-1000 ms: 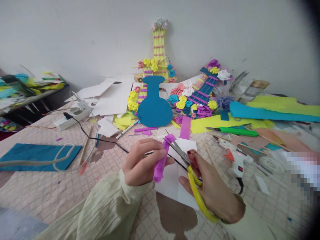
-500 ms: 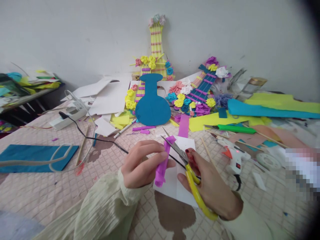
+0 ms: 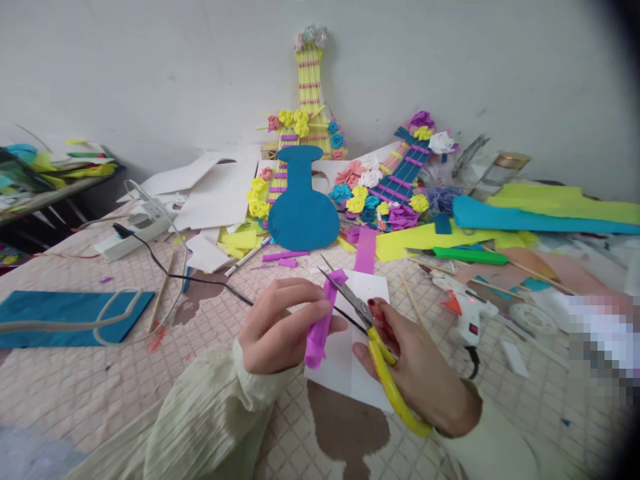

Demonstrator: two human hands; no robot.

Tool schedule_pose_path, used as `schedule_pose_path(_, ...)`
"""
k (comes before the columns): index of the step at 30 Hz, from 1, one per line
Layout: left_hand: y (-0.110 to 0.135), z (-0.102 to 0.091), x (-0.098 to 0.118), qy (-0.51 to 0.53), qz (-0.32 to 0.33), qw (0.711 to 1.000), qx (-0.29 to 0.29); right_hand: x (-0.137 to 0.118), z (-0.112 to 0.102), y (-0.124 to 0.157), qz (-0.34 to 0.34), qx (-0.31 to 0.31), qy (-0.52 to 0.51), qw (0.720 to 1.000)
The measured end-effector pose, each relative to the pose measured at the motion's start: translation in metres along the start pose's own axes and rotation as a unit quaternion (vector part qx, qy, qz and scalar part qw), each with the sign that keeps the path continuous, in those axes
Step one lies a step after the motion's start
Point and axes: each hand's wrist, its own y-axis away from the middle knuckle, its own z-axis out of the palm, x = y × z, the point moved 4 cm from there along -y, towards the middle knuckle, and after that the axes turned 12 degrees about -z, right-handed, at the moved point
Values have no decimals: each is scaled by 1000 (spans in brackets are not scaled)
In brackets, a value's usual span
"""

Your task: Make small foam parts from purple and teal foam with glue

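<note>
Between the fingers and thumb of my left hand (image 3: 285, 323) is a rolled strip of purple crepe paper (image 3: 318, 337), held at a slant. My right hand (image 3: 420, 363) grips a pair of scissors (image 3: 387, 373) with yellow handles. Their slightly parted blades lie at the top end of the purple roll; I cannot tell how far they have cut in. Below both hands lies a folded sheet of white paper (image 3: 367, 290). Behind it is a flat purple strip (image 3: 367, 251). A blue guitar-shaped cutout (image 3: 304, 217) stands farther back.
Paper guitars with crepe flowers (image 3: 407, 167) lean at the back. A glue gun (image 3: 467, 310) with a lit red light lies at right. A black cable (image 3: 200, 279) runs from the power strip (image 3: 133, 237) under my hands. Blue paper (image 3: 70, 317) lies at left.
The purple roll has tipped slightly in my left hand, so its open lower end shows less. The scissors stay at its top end. The whole view has shifted a little.
</note>
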Motion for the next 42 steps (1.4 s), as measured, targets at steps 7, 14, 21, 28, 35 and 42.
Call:
schedule_pose_path(7,0,0,0,1,-1,1000,-5,0,0,0,26,-26,26,999)
schedule_pose_path(14,-1,0,0,3,-1,1000,-1,-5,-4,-1,20,-24,51,998)
schedule_pose_path(21,-1,2,0,5,-12,1000,-4,-4,-5,0,16,-20,78,997)
schedule_pose_path(28,-1,1,1,7,-8,1000,-5,-6,-6,-1,17,-25,98,995)
schedule_pose_path(35,-2,1,1,-7,-13,1000,-9,-5,-6,0,8,-18,105,994)
schedule_pose_path(42,-1,1,1,-11,-15,1000,-12,-2,-5,0,35,-36,107,993)
